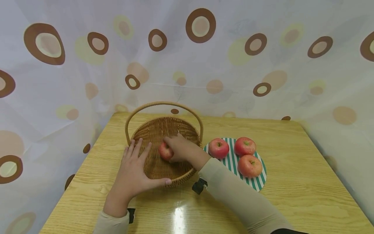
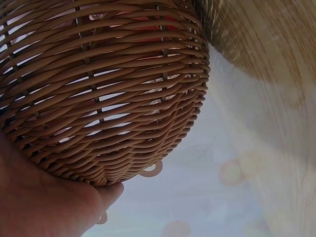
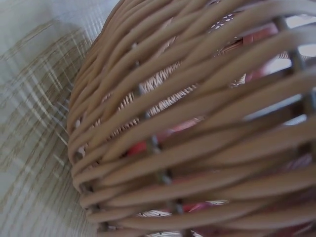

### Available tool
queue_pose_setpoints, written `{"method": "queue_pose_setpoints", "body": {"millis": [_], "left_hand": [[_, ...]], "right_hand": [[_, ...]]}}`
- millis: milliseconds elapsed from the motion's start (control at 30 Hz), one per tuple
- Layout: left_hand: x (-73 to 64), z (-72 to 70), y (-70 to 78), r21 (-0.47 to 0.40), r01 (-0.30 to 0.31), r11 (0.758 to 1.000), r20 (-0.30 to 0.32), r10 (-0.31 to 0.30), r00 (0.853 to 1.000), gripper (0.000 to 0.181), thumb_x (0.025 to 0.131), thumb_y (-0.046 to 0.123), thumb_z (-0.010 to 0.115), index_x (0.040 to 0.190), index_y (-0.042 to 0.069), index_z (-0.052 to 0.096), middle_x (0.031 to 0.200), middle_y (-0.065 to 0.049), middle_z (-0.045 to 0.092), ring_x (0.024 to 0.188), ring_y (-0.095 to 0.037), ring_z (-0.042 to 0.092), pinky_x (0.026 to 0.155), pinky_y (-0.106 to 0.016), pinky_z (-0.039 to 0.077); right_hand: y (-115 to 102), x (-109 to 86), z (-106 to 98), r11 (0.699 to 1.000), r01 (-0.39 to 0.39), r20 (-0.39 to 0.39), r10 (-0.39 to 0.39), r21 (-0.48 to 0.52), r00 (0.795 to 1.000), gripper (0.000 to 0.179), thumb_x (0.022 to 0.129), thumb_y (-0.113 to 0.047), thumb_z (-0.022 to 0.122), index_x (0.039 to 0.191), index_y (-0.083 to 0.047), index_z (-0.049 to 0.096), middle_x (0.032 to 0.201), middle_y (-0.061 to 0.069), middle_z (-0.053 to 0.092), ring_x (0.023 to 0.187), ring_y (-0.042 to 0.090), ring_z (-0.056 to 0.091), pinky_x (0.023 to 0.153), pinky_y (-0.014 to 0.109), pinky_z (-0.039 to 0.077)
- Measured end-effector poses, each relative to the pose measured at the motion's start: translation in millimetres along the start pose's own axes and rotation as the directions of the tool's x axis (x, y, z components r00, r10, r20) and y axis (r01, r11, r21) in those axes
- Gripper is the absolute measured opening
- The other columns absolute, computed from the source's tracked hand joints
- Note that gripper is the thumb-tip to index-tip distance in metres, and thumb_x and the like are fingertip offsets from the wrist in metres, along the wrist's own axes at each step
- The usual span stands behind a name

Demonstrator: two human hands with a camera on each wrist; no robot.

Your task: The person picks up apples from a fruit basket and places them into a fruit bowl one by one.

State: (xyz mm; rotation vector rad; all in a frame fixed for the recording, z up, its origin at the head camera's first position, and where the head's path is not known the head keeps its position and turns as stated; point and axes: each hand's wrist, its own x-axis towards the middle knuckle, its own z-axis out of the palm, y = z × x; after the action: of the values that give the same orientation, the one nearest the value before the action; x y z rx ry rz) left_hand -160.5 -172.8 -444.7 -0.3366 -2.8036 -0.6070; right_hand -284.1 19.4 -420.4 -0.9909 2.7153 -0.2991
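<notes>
A wicker basket (image 1: pixel 157 130) with a tall arched handle stands on the table. My right hand (image 1: pixel 182 148) reaches inside it and grips a red apple (image 1: pixel 165 151) low in the bowl. Along the basket's left and front rim lies my left hand (image 1: pixel 132 174), fingers spread and thumb stretched out over the front edge. In the left wrist view that hand (image 2: pixel 54 202) rests against the woven wall (image 2: pixel 123 98). The right wrist view is filled by the weave (image 3: pixel 197 123), with bits of red showing through its gaps.
Right of the basket, a round green-and-white striped mat (image 1: pixel 259 183) carries three red apples (image 1: pixel 218 148). The wooden table (image 1: pixel 301 182) extends to the right, and a patterned curtain (image 1: pixel 181 58) hangs behind and at both sides.
</notes>
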Motion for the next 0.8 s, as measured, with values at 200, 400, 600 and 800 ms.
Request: {"method": "queue_pose_setpoints", "body": {"millis": [200,400,600,800], "left_hand": [[0.3,0.0,0.4,0.003,0.002,1.000,-0.001,-0.002,1.000,0.137,0.063,0.091,0.076,0.166,0.010,0.037,0.175,-0.026,0.020,0.163,-0.051,0.009,0.130,-0.070,0.013],[0.7,0.8,0.6,0.000,0.004,1.000,0.005,-0.004,1.000,0.137,0.063,0.092,0.076,0.167,0.013,0.036,0.175,-0.025,0.019,0.164,-0.051,0.008,0.131,-0.070,0.012],[0.7,-0.9,1.2,0.003,-0.004,1.000,-0.004,0.004,1.000,0.136,0.062,0.091,0.077,0.164,0.009,0.041,0.175,-0.027,0.021,0.163,-0.052,0.009,0.131,-0.070,0.012],[0.7,-0.3,1.5,0.007,-0.017,1.000,-0.012,0.017,1.000,0.135,0.063,0.091,0.077,0.164,0.009,0.041,0.174,-0.028,0.022,0.163,-0.052,0.010,0.131,-0.070,0.013]], "right_hand": [[0.6,-0.2,0.6,1.000,0.010,0.003,-0.010,0.017,1.000,0.091,0.086,-0.024,0.092,0.161,-0.010,0.042,0.162,0.014,0.051,0.151,0.041,0.045,0.128,0.051,0.036],[2.7,0.2,2.5,1.000,0.013,-0.006,-0.013,0.019,1.000,0.089,0.084,-0.024,0.093,0.158,-0.013,0.046,0.160,0.011,0.053,0.148,0.038,0.048,0.125,0.049,0.040],[2.1,-0.7,3.8,0.999,0.044,-0.046,-0.043,0.013,0.998,0.073,0.082,-0.024,0.094,0.144,-0.014,0.056,0.146,0.009,0.063,0.139,0.036,0.056,0.125,0.049,0.040],[2.0,-2.0,4.6,0.999,0.043,-0.060,-0.043,-0.002,0.997,0.066,0.081,-0.024,0.095,0.136,-0.016,0.059,0.135,0.006,0.067,0.130,0.032,0.059,0.109,0.044,0.053]]}}
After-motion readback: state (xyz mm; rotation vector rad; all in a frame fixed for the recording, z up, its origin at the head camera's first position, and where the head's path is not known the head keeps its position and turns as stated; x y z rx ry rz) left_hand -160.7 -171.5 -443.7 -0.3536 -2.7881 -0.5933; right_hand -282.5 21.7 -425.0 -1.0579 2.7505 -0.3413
